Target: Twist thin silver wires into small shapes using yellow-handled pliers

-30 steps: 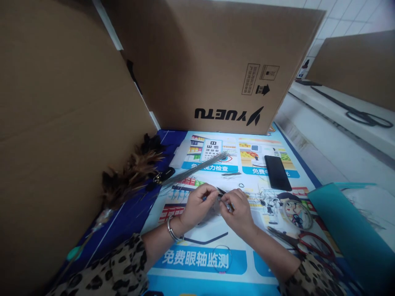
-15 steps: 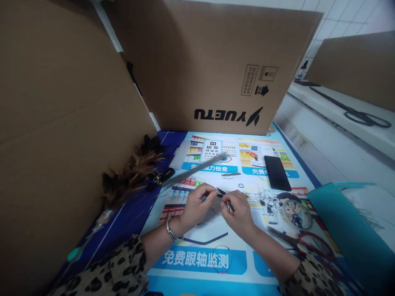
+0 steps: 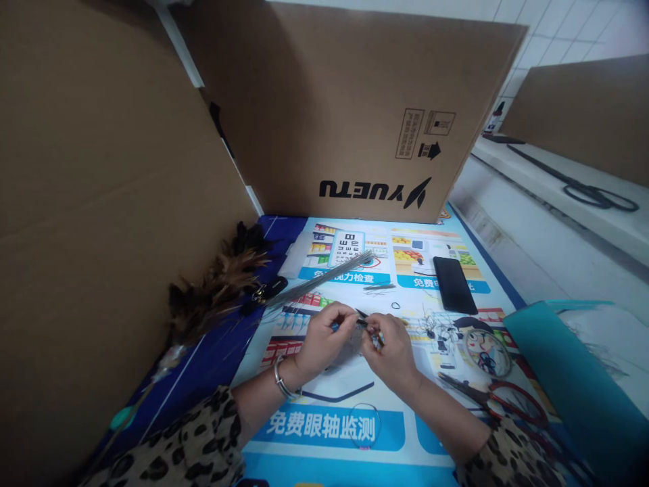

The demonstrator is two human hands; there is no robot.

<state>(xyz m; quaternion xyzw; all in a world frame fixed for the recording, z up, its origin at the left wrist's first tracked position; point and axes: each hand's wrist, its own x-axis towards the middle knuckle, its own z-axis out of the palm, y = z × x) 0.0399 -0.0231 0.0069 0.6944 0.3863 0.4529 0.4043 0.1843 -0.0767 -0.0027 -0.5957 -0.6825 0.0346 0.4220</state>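
We see a bench (image 3: 213, 362) spread with a printed poster (image 3: 395, 260). Cardboard walls stand on its far edge (image 3: 355, 101) and left edge (image 3: 101, 203). A feather duster (image 3: 218, 287) lies along the left edge, with a bundle of straight wires (image 3: 319, 277) just beside it. A black phone (image 3: 453, 285) lies toward the far right corner. We find a teal folder (image 3: 568, 379) and a red-handled tool (image 3: 507, 396) by the right edge, and a wire ring (image 3: 364, 425) near the front edge.
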